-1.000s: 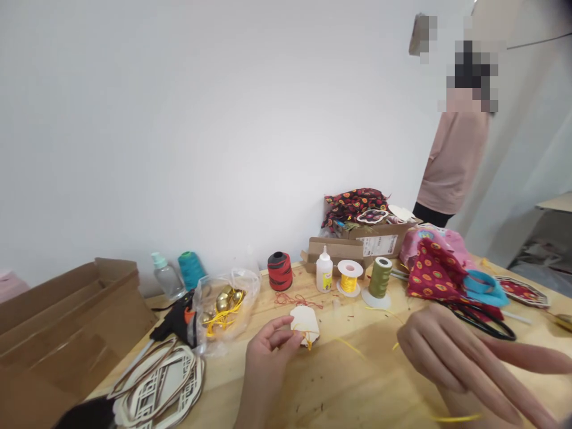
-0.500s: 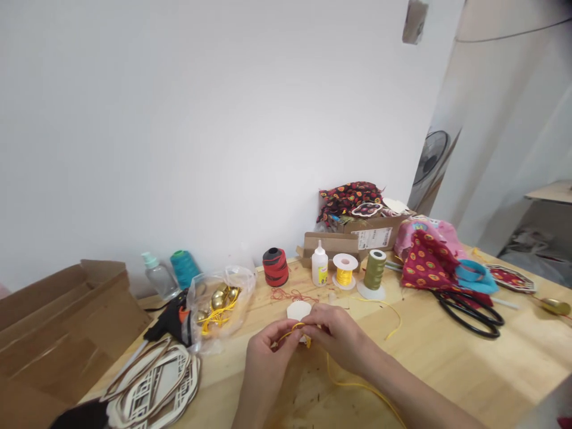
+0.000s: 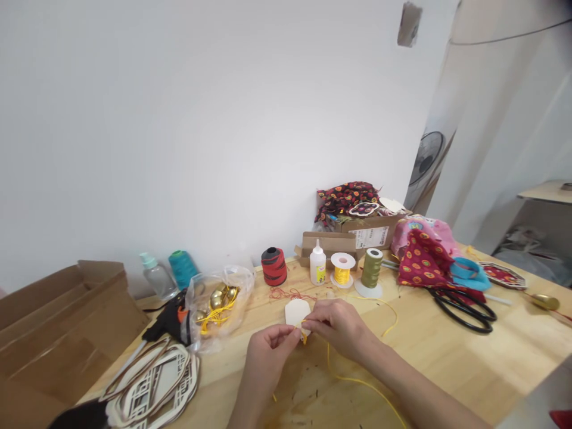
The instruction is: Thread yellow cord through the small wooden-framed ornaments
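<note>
A small pale wooden tag (image 3: pixel 297 312) stands nearly upright above my hands, with a yellow cord (image 3: pixel 344 375) looped at its lower edge. My left hand (image 3: pixel 270 357) pinches the tag's lower left side between thumb and fingers. My right hand (image 3: pixel 339 326) comes in from the right, its fingertips pinching the cord against the tag. The cord's long end trails down across the wooden table (image 3: pixel 447 363) toward the bottom of the view. The tag's lower part is hidden by my fingers.
A clear bag of gold bells (image 3: pixel 217 301) and a glue gun (image 3: pixel 172 319) lie left of my hands, above stacked lattice wooden cutouts (image 3: pixel 152 381) and a cardboard box (image 3: pixel 58 322). Spools, glue, black scissors (image 3: pixel 465 311) and red patterned cloth (image 3: pixel 422 265) stand beyond.
My right hand has returned from the far right to the tag and now pinches the cord. The co-worker in the pink top has gone from view, and the view has tilted slightly.
</note>
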Motion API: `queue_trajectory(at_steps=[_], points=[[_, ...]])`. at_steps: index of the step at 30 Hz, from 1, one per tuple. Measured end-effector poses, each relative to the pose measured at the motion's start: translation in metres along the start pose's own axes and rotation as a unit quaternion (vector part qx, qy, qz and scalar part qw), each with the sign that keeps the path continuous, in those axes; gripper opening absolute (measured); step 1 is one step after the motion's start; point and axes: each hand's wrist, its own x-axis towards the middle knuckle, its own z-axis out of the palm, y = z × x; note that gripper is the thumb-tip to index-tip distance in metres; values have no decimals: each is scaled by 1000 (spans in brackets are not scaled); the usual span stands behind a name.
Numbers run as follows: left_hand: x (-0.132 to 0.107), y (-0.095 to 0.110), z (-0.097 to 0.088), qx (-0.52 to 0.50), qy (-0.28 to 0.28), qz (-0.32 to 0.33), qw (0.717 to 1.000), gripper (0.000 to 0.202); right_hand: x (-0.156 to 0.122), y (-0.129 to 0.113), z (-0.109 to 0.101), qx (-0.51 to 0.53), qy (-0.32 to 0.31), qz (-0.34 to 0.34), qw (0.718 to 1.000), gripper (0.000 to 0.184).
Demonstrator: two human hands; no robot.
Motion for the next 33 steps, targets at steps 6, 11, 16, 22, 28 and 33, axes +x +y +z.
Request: queue_trajectory(at_steps=[6,11,16,22,28,33], points=[[0,0,1,-28,15,-24,999,20,0,1,1,6,33,-12,999,24],[1,-2,-1,-3,7,-4,1000,23,-1,2,0,15,59,-29,998,23],[1,-2,-2,1,7,6,1000,24,-1,-1,-3,54,99,-29,993,22],[0,1,-1,-3,24,-11,1000,25,0,-9,-6,176,125,-13,976,23],[-1,2,-1,-25,17,-11,999,18,3,-12,-14,326,156,63,930,23],[-3,5,0,-23,22,-6,999,17,3,-12,-17,388,173,117,898,26]])
